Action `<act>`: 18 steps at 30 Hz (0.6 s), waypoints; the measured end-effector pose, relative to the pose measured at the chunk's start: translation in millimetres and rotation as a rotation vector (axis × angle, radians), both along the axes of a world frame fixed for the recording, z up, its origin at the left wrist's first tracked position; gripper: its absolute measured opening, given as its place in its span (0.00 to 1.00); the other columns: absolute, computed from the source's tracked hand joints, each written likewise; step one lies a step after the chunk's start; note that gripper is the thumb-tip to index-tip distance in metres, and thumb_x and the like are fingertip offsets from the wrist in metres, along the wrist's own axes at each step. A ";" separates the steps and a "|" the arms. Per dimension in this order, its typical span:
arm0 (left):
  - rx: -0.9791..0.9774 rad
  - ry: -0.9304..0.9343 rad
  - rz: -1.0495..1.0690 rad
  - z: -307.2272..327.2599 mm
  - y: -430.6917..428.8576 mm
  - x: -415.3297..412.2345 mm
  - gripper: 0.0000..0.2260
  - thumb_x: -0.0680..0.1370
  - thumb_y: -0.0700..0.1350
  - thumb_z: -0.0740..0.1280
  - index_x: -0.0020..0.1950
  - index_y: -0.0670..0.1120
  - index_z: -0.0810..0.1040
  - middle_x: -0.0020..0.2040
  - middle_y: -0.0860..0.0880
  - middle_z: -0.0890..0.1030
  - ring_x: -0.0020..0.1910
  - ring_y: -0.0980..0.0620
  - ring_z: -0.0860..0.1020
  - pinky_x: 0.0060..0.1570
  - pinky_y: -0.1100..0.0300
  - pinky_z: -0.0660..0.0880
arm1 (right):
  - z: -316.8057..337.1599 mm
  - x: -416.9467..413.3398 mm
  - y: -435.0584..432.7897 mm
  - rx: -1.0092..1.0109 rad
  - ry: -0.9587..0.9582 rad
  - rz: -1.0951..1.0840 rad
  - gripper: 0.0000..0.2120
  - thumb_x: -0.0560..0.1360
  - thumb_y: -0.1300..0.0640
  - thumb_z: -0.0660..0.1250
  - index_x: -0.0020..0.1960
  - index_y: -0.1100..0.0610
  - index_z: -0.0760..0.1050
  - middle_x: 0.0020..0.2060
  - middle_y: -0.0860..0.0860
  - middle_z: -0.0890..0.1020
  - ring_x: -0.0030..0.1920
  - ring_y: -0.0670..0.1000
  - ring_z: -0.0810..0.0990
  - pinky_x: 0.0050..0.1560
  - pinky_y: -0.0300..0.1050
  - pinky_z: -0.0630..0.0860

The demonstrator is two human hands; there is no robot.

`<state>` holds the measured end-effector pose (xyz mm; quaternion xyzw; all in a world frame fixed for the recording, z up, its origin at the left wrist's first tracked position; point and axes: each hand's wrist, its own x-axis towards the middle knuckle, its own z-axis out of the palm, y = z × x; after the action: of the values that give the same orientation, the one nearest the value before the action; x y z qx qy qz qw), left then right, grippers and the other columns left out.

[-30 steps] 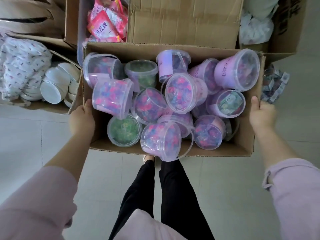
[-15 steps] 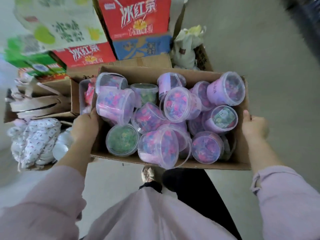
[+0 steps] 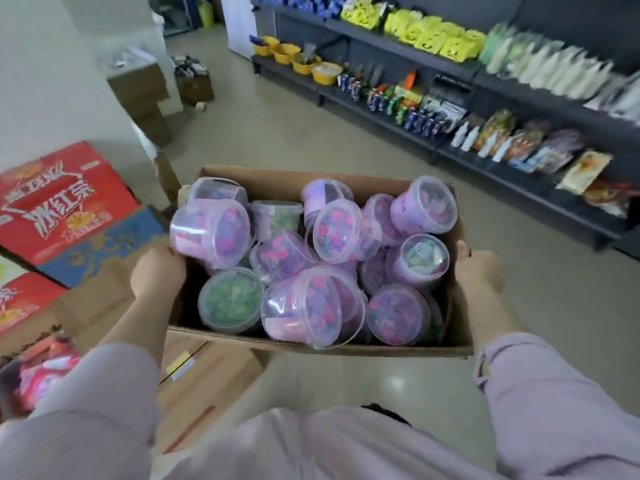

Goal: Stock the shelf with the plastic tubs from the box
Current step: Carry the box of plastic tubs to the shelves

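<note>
Shelving [image 3: 585,220] is standing dark along the right wall, carrying packets and cans, well apart from the load. A brown cardboard box [image 3: 381,349] is hanging over the floor, open-topped. It is holding a jumbled heap of clear lidded plastic tubs [image 3: 304,306] showing pink and blue pieces, with a green tub [image 3: 230,299] at its near left. The left hand [image 3: 157,271] and right hand [image 3: 478,268] are gripping its opposite side walls.

Box [image 3: 277,183] swung away from red cartons [image 3: 65,202] (now left); shelf [image 3: 568,206] newly in view right.
</note>
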<state>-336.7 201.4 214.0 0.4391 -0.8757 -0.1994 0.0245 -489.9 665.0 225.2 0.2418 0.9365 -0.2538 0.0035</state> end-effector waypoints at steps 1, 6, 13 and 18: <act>0.002 0.008 -0.031 0.3 21.2 -20.1 0.15 0.79 0.42 0.57 0.56 0.34 0.78 0.57 0.31 0.78 0.57 0.32 0.76 0.54 0.45 0.72 | 1.3 -5.5 26.1 -0.003 -0.001 -0.026 0.27 0.81 0.44 0.55 0.55 0.66 0.79 0.54 0.66 0.80 0.55 0.66 0.77 0.52 0.52 0.72; 0.049 -0.001 -0.188 9.9 134.2 -118.4 0.15 0.81 0.43 0.57 0.58 0.34 0.77 0.58 0.32 0.77 0.58 0.33 0.76 0.55 0.45 0.72 | 3.2 -20.2 150.0 0.009 -0.022 -0.193 0.27 0.81 0.45 0.54 0.55 0.67 0.78 0.54 0.67 0.79 0.56 0.67 0.77 0.52 0.53 0.72; -0.015 -0.132 -0.515 -8.7 271.5 -254.0 0.16 0.81 0.44 0.57 0.58 0.36 0.78 0.59 0.33 0.78 0.59 0.34 0.76 0.56 0.47 0.72 | -29.0 -8.7 279.8 -0.016 -0.089 -0.435 0.27 0.83 0.48 0.53 0.56 0.72 0.77 0.55 0.71 0.78 0.56 0.70 0.76 0.55 0.57 0.71; 0.039 -0.210 -0.778 -31.6 385.7 -370.3 0.15 0.80 0.44 0.57 0.59 0.38 0.78 0.59 0.35 0.78 0.58 0.35 0.76 0.56 0.48 0.72 | -50.1 19.3 344.0 -0.027 -0.179 -0.704 0.28 0.82 0.46 0.52 0.56 0.69 0.78 0.55 0.70 0.79 0.56 0.68 0.77 0.53 0.55 0.72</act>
<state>-706.9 587.0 182.4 0.0932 -0.9703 -0.1645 -0.1510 -470.6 1009.0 175.1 0.5707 0.7884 -0.2297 0.0012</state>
